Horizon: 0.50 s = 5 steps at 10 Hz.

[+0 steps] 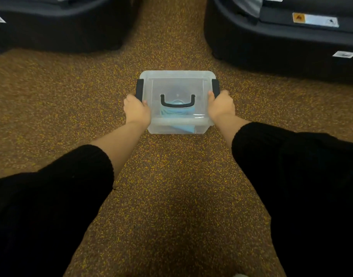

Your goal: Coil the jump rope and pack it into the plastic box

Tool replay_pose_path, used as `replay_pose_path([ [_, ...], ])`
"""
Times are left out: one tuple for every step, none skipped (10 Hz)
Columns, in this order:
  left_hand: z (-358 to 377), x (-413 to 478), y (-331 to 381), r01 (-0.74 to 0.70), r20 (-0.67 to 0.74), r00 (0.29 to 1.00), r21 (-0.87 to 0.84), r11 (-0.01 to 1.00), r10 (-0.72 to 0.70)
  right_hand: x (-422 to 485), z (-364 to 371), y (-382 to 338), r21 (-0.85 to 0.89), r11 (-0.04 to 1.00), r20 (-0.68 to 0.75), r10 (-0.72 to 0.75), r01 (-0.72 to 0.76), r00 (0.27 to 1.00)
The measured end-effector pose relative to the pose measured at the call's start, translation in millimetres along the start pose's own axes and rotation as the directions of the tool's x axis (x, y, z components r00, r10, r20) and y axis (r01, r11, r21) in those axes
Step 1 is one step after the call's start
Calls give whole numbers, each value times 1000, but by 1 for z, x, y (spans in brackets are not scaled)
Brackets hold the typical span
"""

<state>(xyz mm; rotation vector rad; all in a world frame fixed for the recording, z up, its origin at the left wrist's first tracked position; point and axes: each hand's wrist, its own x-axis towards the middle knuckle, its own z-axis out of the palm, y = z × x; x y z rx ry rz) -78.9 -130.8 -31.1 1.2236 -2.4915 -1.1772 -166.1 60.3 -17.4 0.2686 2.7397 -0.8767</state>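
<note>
A clear plastic box [176, 84] stands on the speckled brown floor in the middle of the view, its lid on, with a black carry handle [177, 102] lying flat on top. Through the lid and front wall the blue jump rope [176, 112] shows, bundled inside. My left hand [136, 111] grips the box's left side at the black latch [140, 88]. My right hand [220, 106] grips the right side at the other black latch [215, 87]. Both thumbs press on the lid's edges.
Two large dark machine bases stand on the floor beyond the box, one at the upper left [57, 27] and one at the upper right [281, 37], with a strip of floor [171, 37] between them. My black sleeves fill the lower corners.
</note>
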Motion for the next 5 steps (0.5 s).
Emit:
replay_pose_path([
  [3,-2,-3,-34,-2,999,40,999,34,0,1,-2,-12,1000,8,2,-2,1000],
  [5,-3,-3,-27,-3,1000,66,997,28,0,1,-3,1,999,45,32,-32,998],
  [-1,-3,-1,12,34,999,72,997,-14,-1,-3,-6,11,999,114,46,-48,992],
  [-9,-8,1,40,53,997,113,993,-47,-2,-7,-5,-22,998,179,61,-58,982],
  [-21,-18,5,100,104,987,189,977,-121,-9,-15,-3,-41,998,222,47,-39,974],
])
